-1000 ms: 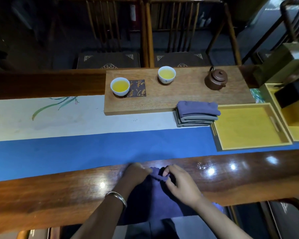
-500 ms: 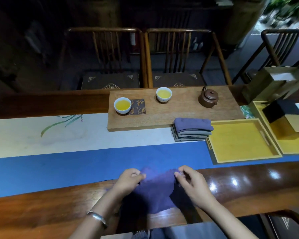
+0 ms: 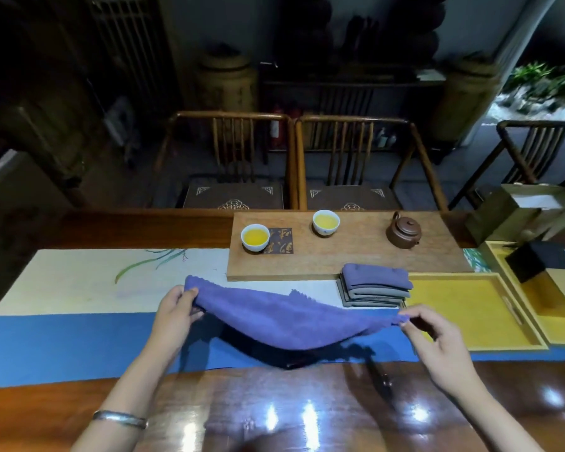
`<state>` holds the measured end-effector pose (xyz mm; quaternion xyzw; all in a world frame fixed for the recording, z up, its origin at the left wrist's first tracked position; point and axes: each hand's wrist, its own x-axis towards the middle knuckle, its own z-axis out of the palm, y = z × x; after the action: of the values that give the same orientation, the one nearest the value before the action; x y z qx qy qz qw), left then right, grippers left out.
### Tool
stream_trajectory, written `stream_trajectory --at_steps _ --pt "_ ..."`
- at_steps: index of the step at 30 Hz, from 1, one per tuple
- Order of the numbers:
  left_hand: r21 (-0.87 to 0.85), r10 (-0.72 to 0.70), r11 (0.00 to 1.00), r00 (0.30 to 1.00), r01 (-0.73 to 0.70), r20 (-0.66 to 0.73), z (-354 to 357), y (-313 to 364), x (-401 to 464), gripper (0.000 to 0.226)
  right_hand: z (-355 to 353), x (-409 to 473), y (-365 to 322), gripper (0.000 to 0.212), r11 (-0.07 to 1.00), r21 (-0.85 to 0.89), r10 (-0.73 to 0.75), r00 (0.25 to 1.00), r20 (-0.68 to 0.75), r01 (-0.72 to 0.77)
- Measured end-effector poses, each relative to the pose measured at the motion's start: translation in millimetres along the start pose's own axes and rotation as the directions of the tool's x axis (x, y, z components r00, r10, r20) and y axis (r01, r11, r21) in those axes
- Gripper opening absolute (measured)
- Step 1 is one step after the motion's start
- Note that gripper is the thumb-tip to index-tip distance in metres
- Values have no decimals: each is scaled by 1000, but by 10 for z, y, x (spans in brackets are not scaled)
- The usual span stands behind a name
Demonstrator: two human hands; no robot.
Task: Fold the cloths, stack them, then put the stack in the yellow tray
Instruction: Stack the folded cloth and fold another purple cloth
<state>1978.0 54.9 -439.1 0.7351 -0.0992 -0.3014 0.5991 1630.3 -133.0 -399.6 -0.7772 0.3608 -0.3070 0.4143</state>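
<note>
Head view: purple cloth (image 3: 291, 318) hangs spread between two pinches, above the blue runner (image 3: 62, 344) near the table's (image 3: 274, 415) near edge. The left hand (image 3: 173, 308) clamps thumb over fingers on one corner, the right hand (image 3: 437, 334) nips the opposite corner between thumb and forefinger, its other fingers loose. Held taut like this, the cloth sags in the middle, probably so it can be laid flat for a first fold. A stack of folded cloths (image 3: 374, 287) waits on the runner, touching the front edge of the wooden tea board (image 3: 346, 259) and just beside the yellow tray's (image 3: 470, 345) left rim. That tray holds nothing. Two cups (image 3: 255, 237) on the board hold yellow tea beside a clay teapot (image 3: 403, 230). A second yellow tray (image 3: 555, 324) at the right edge holds a dark box (image 3: 535, 261).
</note>
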Motion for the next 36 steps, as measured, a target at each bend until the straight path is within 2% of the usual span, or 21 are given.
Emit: stream_trajectory --at_steps 2,6,11,12,13,14,16,17,19,22,24,26,31,36 --pt "-39 -18 999 1000 17 -24 -89 -19 -14 22 -65 -43 14 19 1000 -6 4 1000 -12 -4" --pt "30 -47 998 997 49 -59 -167 -162 -45 26 -144 -177 116 21 998 -7 66 998 3 -66" --pt "55 -231 971 973 231 -4 -8 -492 -169 24 -25 -412 256 25 984 -89 158 986 50 -153" --pt "108 -266 958 964 266 -11 33 -582 -223 20 21 -468 281 25 981 -118 165 984 65 -157" --pt "242 -267 933 963 268 -38 71 -650 -293 26 69 -525 301 26 978 -146 160 984 84 -146" --pt "387 -218 898 976 212 -29 116 -707 -384 37 116 -576 310 26 977 -172 143 984 107 -123" --pt "501 -54 865 991 -15 122 243 -733 -654 29 208 -654 282 23 974 -218 104 980 170 -65" --pt "496 -17 861 969 -111 247 328 -717 -813 20 255 -682 252 21 972 -232 86 975 206 -37" --pt "475 16 842 892 -256 452 529 -668 -1081 17 335 -703 178 19 973 -232 51 964 261 11" --pt "445 58 804 797 -394 601 833 -560 -1349 25 428 -668 36 13 976 -206 -2 952 305 68" --pt "428 106 776 764 -463 636 1024 -489 -1453 37 459 -617 -82 8 975 -189 -51 950 310 114" --pt "442 151 743 769 -503 621 1165 -424 -1499 39 451 -562 -188 11 971 -188 -84 947 310 148" --pt "490 253 661 784 -568 566 1276 -345 -1424 14 361 -449 -354 15 961 -186 -146 946 289 205" --pt "538 282 611 795 -581 538 1091 -370 -1326 10 211 -328 -526 18 983 -96 -140 977 164 157"
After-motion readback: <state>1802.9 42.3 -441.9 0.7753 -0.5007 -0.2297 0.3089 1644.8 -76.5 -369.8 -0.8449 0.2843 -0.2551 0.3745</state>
